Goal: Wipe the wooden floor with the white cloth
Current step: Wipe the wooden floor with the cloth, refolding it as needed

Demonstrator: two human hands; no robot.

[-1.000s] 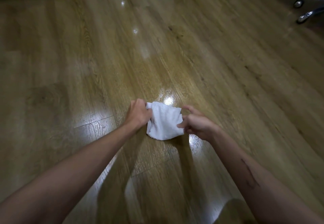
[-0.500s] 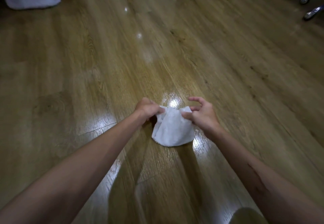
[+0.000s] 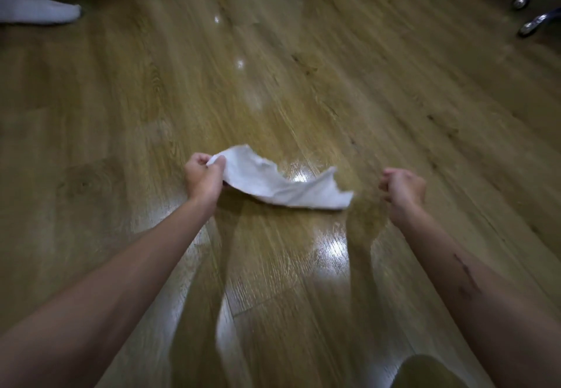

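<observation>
The wooden floor [image 3: 334,90] is glossy plank laminate with a brown oak grain, smooth enough to throw bright white glare patches just beyond and below the grip. In the left hand [image 3: 202,178], the white cloth [image 3: 282,185] looks soft, matt and crumpled, a thin woven fabric with ragged edges trailing away from the grip. Far off to the right, a chair caster base [image 3: 534,14] shines like polished chrome metal. Far left, white socks [image 3: 39,11] look matt knit.
</observation>
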